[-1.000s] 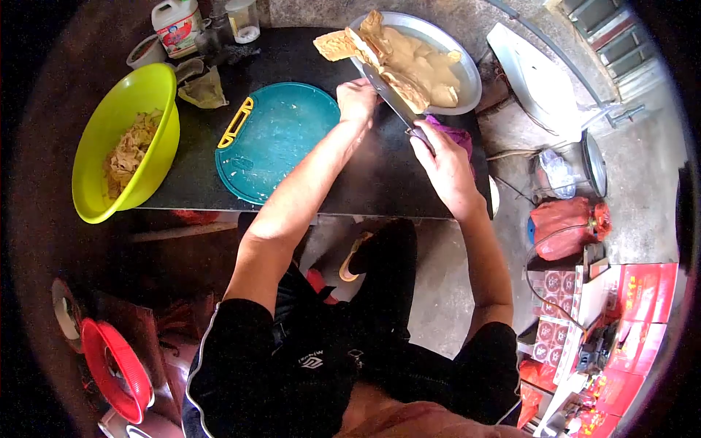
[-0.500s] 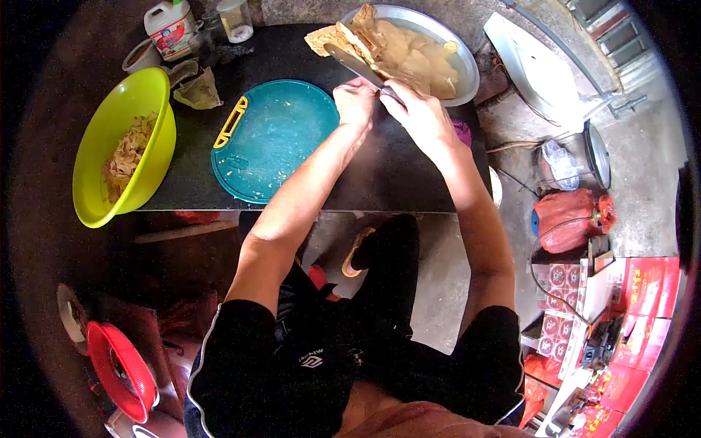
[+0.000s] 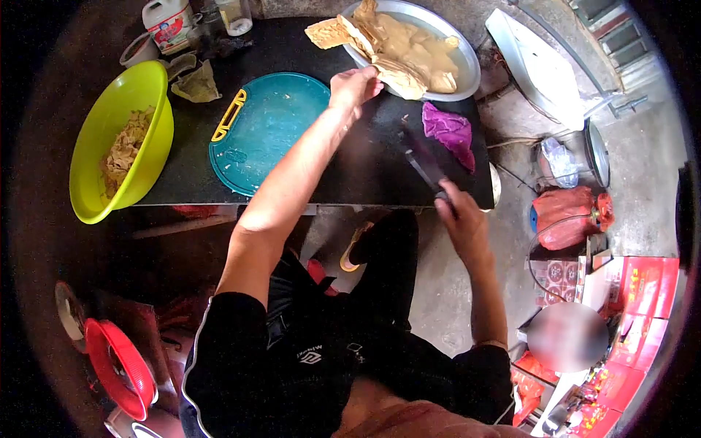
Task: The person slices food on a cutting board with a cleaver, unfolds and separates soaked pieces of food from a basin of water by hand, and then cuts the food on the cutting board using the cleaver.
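Observation:
My left hand (image 3: 354,87) is closed at the near-left rim of a metal basin (image 3: 473,69), its fingertips pinching the edge of a pale, folded sheet of what looks like tofu skin (image 3: 401,73). More of these tan sheets lie in liquid inside the basin, and a piece hangs over its left rim. In my right hand (image 3: 464,223), lower right by the table's front edge, is a kitchen knife (image 3: 423,169), its blade pointing up and left. Left of my left forearm lies a teal cutting board (image 3: 274,131) with a yellow handle and small scraps on it.
A lime-green bowl (image 3: 162,131) with shredded pale food (image 3: 128,150) stands at the left of the black table (image 3: 365,175). A purple cloth (image 3: 447,131) lies right of the knife. Behind are a white jug (image 3: 168,28) and jars. Red boxes (image 3: 650,292) sit at lower right.
My right hand has moved down and right with the knife, away from the basin and my left hand. The purple cloth is now uncovered. My left hand has shifted slightly up.

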The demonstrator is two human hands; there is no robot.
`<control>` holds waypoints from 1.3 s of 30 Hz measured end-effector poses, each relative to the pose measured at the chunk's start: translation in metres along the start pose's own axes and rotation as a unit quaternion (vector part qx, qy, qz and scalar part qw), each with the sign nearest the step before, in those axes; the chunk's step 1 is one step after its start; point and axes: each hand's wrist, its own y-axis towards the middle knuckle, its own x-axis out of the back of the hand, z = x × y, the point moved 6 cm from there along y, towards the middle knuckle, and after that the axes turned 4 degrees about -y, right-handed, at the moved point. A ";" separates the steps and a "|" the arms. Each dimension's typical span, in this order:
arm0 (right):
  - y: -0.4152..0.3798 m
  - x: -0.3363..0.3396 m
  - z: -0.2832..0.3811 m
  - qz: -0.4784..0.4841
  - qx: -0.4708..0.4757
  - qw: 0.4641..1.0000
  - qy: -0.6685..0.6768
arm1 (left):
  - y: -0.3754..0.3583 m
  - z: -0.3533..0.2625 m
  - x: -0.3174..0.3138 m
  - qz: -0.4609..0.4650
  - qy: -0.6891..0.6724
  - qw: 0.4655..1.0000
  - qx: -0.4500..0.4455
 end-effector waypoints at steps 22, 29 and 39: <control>0.239 -0.033 -0.009 0.017 0.148 0.989 -0.002 | -0.025 -0.047 -0.072 0.204 0.393 0.870 -0.215; 0.249 -0.037 -0.020 -0.042 0.124 0.988 0.088 | -0.015 -0.043 -0.067 0.139 0.310 0.926 -0.167; 0.243 -0.056 -0.041 0.058 -0.075 0.988 0.119 | 0.003 -0.020 -0.060 0.169 0.057 0.975 -0.132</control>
